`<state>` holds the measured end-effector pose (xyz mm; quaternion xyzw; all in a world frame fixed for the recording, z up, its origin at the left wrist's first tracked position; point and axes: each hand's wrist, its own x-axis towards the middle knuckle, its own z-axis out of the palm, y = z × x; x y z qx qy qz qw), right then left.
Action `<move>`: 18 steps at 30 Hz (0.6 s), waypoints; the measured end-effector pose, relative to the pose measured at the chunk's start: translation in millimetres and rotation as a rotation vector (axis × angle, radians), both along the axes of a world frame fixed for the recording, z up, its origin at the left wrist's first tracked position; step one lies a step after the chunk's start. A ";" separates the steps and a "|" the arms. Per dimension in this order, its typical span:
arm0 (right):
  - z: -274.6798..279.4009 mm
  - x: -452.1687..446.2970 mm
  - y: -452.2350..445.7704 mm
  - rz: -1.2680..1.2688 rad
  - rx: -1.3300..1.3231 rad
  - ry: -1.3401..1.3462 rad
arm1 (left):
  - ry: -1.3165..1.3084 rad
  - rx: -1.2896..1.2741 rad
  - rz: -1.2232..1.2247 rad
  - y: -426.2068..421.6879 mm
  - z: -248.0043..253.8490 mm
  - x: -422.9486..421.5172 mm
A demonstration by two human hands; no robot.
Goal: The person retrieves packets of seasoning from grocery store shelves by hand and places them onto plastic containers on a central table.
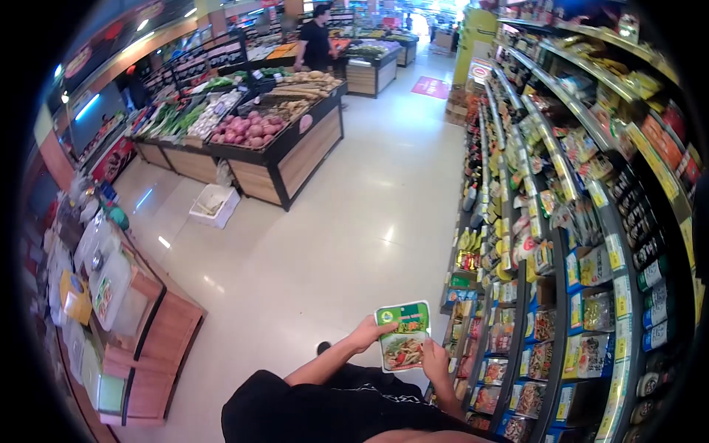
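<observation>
A green and white food packet [404, 341] with a picture of a dish on its front is held upright before my body. My left hand [365, 334] grips its left edge, the thumb lying over the front. On the opposite side my right hand [435, 359] is closed on the lower right edge. The back of the packet and the fingers behind it are hidden. Just right of my right hand stand the shelves of packaged foods [487, 399].
Long shelves [576, 295] of packets and jars line the right side. Ahead on the left, a wooden produce stand [295, 159] holds reddish round vegetables [247, 130]. A white foam box [215, 204] sits on the floor. A wooden counter [166, 347] is at left; a person [316, 44] stands farther off.
</observation>
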<state>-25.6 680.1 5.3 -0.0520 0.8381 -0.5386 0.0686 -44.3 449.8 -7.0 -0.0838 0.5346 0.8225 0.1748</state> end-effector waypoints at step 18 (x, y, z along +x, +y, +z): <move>60.2 144.6 -512.1 1.138 -0.014 0.077 | 0.196 0.267 1.087 -393.2 20.9 324.9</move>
